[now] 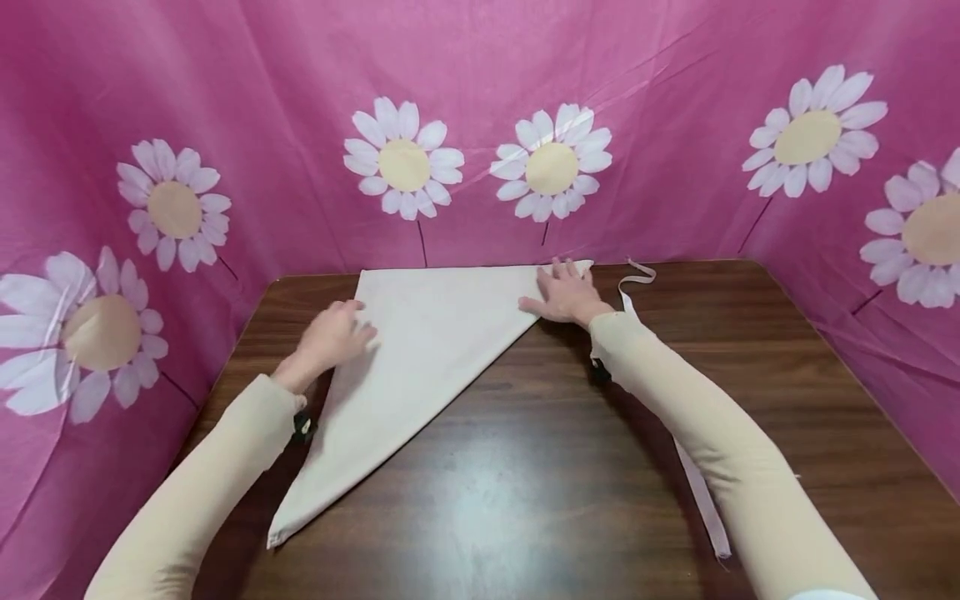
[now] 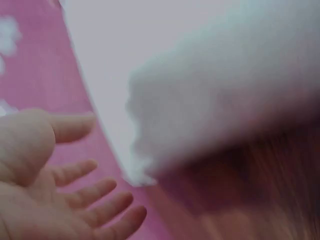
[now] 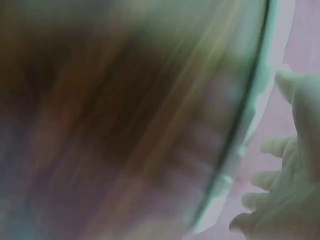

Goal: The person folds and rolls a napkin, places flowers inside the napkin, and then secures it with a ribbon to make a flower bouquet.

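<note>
A white cloth (image 1: 420, 342), folded into a triangle, lies on the brown wooden table. Its long slanted edge runs from the far right corner down to a near left tip. My right hand (image 1: 564, 293) rests with spread fingers on the far right corner of the cloth. Over the cloth's left edge is my left hand (image 1: 333, 337), its fingers loosely bent and nothing between them. The left wrist view shows that hand (image 2: 75, 185) with its palm bare beside the blurred cloth (image 2: 165, 95). In the right wrist view the right hand (image 3: 285, 180) appears with fingers extended near the cloth's edge.
A narrow white strap (image 1: 701, 500) lies on the wooden table (image 1: 487, 500), partly hidden under the right forearm; a thin white strip (image 1: 636, 279) shows beyond that arm. A pink curtain (image 1: 480, 50) with white daisies surrounds the table's back and sides.
</note>
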Motion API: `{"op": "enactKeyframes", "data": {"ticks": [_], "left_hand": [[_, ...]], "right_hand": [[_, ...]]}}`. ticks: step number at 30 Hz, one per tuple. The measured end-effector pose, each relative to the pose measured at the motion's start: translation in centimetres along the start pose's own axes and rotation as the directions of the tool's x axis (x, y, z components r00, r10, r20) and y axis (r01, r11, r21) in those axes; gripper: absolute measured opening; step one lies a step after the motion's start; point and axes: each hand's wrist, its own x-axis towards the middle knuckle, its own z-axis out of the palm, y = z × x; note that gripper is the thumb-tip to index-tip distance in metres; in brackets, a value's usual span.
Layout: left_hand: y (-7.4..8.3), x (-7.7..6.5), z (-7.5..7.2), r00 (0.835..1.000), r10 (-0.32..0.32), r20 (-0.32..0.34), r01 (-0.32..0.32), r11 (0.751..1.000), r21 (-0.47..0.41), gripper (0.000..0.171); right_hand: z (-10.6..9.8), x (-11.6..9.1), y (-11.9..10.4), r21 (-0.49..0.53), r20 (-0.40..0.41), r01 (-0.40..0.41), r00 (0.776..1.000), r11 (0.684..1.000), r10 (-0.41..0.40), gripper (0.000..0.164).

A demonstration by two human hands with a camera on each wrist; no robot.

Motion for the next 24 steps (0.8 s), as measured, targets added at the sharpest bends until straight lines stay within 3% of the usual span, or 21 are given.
{"op": "enactKeyframes", "data": {"ticks": [2,5,8,11,14,16,24], "left_hand": [[2.5,-1.6,0.6,0.987,0.154,0.044,-0.156,0.987,0.039,0.063],[5.8,-4.6,1.7,0.928,0.338,0.154,-0.353,0.932,0.08,0.07],[7.9,-7.7,2.9,0.865,0.406,0.295,-0.447,0.891,0.084,0.074],[8.5,-9.9,3.8,0.828,0.412,0.381,-0.476,0.875,0.087,0.075],[8.4,-11.1,4.5,0.817,0.397,0.417,-0.472,0.877,0.091,0.075],[8.2,-11.5,4.9,0.818,0.382,0.429,-0.458,0.885,0.086,0.074],[7.6,-12.2,6.2,0.824,0.364,0.434,-0.434,0.898,0.069,0.073]], "right_hand": [[0.1,-1.2,-1.9,-0.041,-0.017,0.136,0.99,0.99,-0.137,0.086],[0.1,-3.4,-4.9,-0.05,0.012,0.342,0.94,0.938,-0.342,0.078],[0.4,-5.6,-7.3,-0.039,0.078,0.513,0.857,0.858,-0.509,0.069],[0.9,-7.4,-8.8,-0.03,0.135,0.622,0.778,0.783,-0.613,0.064],[1.5,-8.5,-9.8,-0.023,0.167,0.682,0.724,0.731,-0.669,0.063],[2.0,-9.0,-10.3,-0.024,0.185,0.703,0.702,0.711,-0.688,0.064],[3.7,-10.2,-11.4,-0.093,0.271,0.734,0.669,0.673,-0.692,0.069]]}}
